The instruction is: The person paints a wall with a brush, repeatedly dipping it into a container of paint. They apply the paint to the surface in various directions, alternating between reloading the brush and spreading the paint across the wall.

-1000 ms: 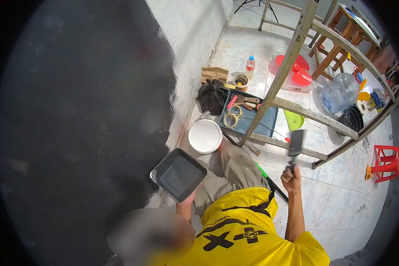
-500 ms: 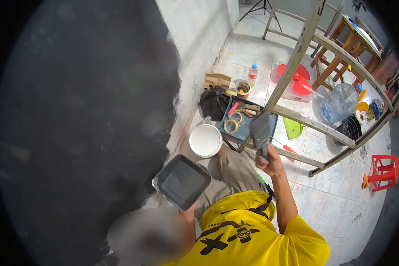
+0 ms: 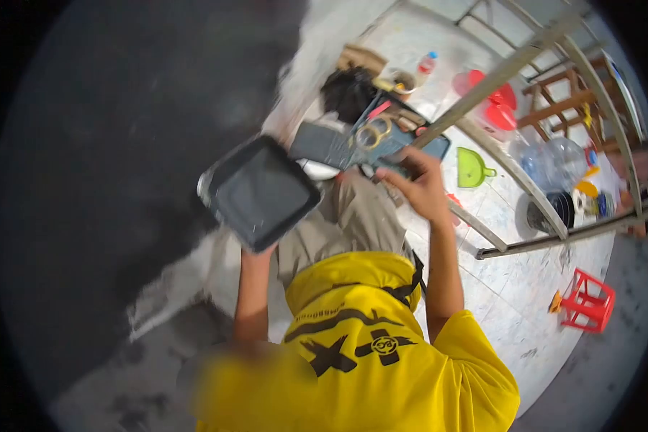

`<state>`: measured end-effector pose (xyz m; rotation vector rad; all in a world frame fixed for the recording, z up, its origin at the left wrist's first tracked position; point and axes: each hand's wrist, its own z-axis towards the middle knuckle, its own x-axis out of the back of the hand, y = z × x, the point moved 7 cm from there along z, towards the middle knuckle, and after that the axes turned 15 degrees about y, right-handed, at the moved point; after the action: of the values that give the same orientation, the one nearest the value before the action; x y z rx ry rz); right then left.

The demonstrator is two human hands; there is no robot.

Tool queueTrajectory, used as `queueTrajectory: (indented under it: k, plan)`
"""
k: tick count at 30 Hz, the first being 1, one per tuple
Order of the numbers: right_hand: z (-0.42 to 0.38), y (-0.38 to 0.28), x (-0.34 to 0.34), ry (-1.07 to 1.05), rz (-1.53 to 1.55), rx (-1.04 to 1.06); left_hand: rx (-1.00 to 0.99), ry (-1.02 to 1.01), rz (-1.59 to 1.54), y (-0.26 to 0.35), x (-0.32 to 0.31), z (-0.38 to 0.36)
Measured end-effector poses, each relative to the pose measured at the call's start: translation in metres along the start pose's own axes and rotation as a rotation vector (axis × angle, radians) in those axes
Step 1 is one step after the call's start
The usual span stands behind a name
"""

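Observation:
My left hand [image 3: 258, 252] supports a square black paint tray [image 3: 263, 191] from beneath; most of its fingers are hidden under the tray. Dark paint coats the tray's inside. In my right hand [image 3: 419, 181] is a wide paintbrush [image 3: 322, 146], its handle gripped and its dark, paint-covered head pointing left toward the tray, just right of its rim. Below the brush, part of a white bucket lid [image 3: 317, 170] shows. To the left rises a wall [image 3: 144, 129] painted dark, with a ragged white border along its edge.
A metal scaffold frame [image 3: 515, 169] stands close on my right. Ahead lie a blue tray [image 3: 432, 146] with tape rolls [image 3: 371, 135], a black bag [image 3: 348, 93] and a bottle [image 3: 426, 65]. A green dustpan [image 3: 471, 169] and red stool [image 3: 589, 301] are farther right.
My view has turned. The paintbrush has swung from upright to pointing left, near the tray. The black tray has moved up and left in view, still in my left hand.

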<state>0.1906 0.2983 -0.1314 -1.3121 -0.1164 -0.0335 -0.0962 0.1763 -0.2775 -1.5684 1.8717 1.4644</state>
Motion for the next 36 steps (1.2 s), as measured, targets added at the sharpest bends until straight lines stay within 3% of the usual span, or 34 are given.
queueTrajectory:
  k: [3,5,7,12,13,16,17,29,32,36]
  plan:
    - [0.006,-0.026,-0.01,-0.167,-0.145,-0.052,-0.09,0.031,-0.029,0.021,-0.023,0.016]
    - [0.008,-0.041,-0.018,-0.224,-0.254,0.091,-0.127,-0.009,-0.04,0.03,-0.037,0.008]
    - [0.007,-0.056,-0.024,-0.297,-0.417,0.149,-0.064,-0.01,-0.054,0.019,-0.034,0.007]
    - [-0.001,-0.055,-0.031,-0.311,-0.477,0.174,-0.04,-0.097,0.034,0.001,-0.039,-0.005]
    - [-0.002,-0.052,-0.031,-0.311,-0.494,0.181,-0.37,-0.021,0.567,0.009,-0.04,-0.005]
    - [-0.004,-0.046,-0.03,-0.322,-0.511,0.171,0.018,0.031,0.046,-0.007,-0.038,-0.01]
    - [-0.004,-0.045,-0.03,-0.326,-0.51,0.165,0.054,0.016,0.016,-0.009,-0.043,-0.013]
    - [0.0,-0.042,-0.029,-0.359,-0.523,0.166,0.17,-0.136,0.004,-0.014,-0.039,-0.012]
    - [0.0,-0.036,-0.025,-0.31,-0.489,0.122,0.055,-0.086,0.149,-0.006,-0.043,-0.012]
    - [-0.004,-0.005,-0.009,-0.248,-0.233,-0.108,0.133,0.005,-0.075,-0.009,-0.05,-0.014]
